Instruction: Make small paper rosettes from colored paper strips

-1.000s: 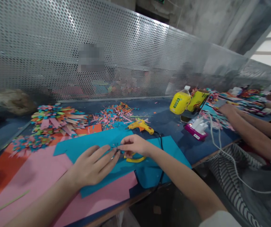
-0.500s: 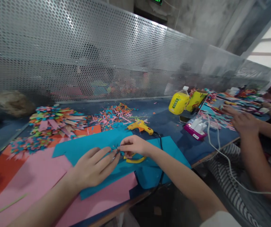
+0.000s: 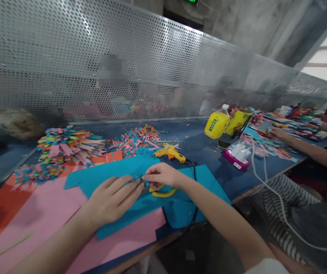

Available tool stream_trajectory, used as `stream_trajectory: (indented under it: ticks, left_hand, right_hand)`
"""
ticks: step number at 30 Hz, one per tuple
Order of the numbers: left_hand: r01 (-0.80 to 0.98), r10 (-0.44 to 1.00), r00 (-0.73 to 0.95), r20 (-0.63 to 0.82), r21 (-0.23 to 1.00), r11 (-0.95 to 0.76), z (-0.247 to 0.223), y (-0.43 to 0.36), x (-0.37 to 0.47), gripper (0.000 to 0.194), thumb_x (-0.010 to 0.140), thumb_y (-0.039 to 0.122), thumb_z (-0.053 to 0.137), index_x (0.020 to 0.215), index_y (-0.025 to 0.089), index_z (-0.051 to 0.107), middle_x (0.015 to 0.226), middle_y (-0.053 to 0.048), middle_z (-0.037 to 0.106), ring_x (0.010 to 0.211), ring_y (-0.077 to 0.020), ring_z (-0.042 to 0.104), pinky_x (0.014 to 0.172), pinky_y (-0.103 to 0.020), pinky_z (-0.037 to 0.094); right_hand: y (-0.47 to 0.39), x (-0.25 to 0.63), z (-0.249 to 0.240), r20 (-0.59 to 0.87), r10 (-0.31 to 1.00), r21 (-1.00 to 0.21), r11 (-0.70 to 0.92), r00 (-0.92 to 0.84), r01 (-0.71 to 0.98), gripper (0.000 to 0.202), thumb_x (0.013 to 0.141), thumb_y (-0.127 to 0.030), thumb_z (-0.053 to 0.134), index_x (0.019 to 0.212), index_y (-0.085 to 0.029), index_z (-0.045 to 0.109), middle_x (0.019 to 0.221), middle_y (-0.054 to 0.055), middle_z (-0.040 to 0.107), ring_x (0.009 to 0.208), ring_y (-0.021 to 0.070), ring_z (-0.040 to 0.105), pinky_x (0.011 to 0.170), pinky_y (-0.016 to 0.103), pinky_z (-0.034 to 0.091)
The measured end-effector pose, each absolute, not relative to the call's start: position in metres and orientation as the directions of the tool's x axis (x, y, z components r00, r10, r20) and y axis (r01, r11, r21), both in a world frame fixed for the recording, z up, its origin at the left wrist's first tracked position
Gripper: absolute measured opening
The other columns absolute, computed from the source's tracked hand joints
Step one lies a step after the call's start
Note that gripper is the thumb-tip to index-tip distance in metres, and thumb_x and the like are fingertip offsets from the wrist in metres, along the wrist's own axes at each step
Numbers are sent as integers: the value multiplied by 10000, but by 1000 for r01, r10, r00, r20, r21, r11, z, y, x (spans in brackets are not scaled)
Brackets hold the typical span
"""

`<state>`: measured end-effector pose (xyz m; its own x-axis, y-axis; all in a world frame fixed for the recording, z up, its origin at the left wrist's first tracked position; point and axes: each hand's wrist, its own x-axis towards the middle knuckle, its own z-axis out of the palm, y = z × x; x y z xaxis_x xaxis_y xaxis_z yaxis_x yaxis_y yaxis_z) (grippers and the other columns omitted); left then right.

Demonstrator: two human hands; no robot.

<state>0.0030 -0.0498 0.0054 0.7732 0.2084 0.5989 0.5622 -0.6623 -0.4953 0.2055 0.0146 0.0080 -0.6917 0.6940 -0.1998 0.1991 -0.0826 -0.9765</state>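
Observation:
Over a sheet of blue paper [image 3: 114,167], my two hands meet at the fingertips. Between them is a small curled blue paper piece [image 3: 137,177], partly covered by the fingers. My left hand [image 3: 113,199] comes from the lower left, fingers pressed together on that piece. From the right, my right hand [image 3: 161,176] pinches at it with thumb and forefinger. A yellow curved handle [image 3: 165,194], apparently of scissors, lies just below my right hand. Behind that hand rests a yellow hot glue gun [image 3: 170,153] with a black cord.
A cluster of coloured paper strips [image 3: 69,146] and a pile of cut strips [image 3: 137,139] lie behind. Pink paper [image 3: 52,205] is at left. To the right stand a yellow bottle [image 3: 217,123], a purple power strip [image 3: 236,160] and a co-worker's arm [image 3: 309,148]. Perforated metal [image 3: 152,57] borders the back.
My hands stay nearly in place, with only slight finger movement at the blue piece. The co-worker's nearer arm at right has drawn away from its raised position.

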Motion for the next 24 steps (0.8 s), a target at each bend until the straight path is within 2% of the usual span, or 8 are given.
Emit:
stream_trajectory:
  ticks: [8, 17, 22, 24]
  left_hand:
    - [571, 242, 774, 586, -479, -667, -1, -47, 0, 246, 832, 123, 466, 1051, 155, 573, 914, -55, 676, 894, -206, 576, 767, -342, 415]
    - [595, 248, 747, 617, -453, -664, 10, -50, 5, 219, 824, 115, 484, 1018, 149, 579, 855, -43, 676, 857, -181, 584, 739, -314, 441]
    - [591, 251, 755, 606, -464, -660, 15, -51, 6, 214, 814, 125, 508, 1015, 143, 578, 870, -41, 679, 853, -182, 586, 726, -306, 454]
    - [597, 261, 750, 607, -453, -663, 16, -50, 7, 215, 813, 124, 510, 1017, 134, 577, 866, -43, 679, 855, -182, 584, 727, -303, 455]
  right_hand:
    - [15, 202, 8, -231, 693, -972, -126, -683, 200, 419, 602, -518, 678, 692, -124, 564, 516, -29, 543, 446, 58, 516, 468, 176, 432]
    - [16, 205, 17, -152, 760, -976, -16, -632, 216, 358, 688, -468, 629, 618, -126, 546, 515, -14, 558, 463, 75, 524, 460, 186, 415]
    - [12, 208, 9, -194, 705, -981, -140, -682, 134, 416, 693, -544, 578, 645, -134, 530, 507, -12, 550, 435, 88, 516, 426, 199, 399]
    - [8, 214, 6, -180, 691, -984, -125, -700, 129, 433, 723, -559, 529, 680, -129, 551, 508, -10, 540, 425, 87, 498, 418, 205, 391]
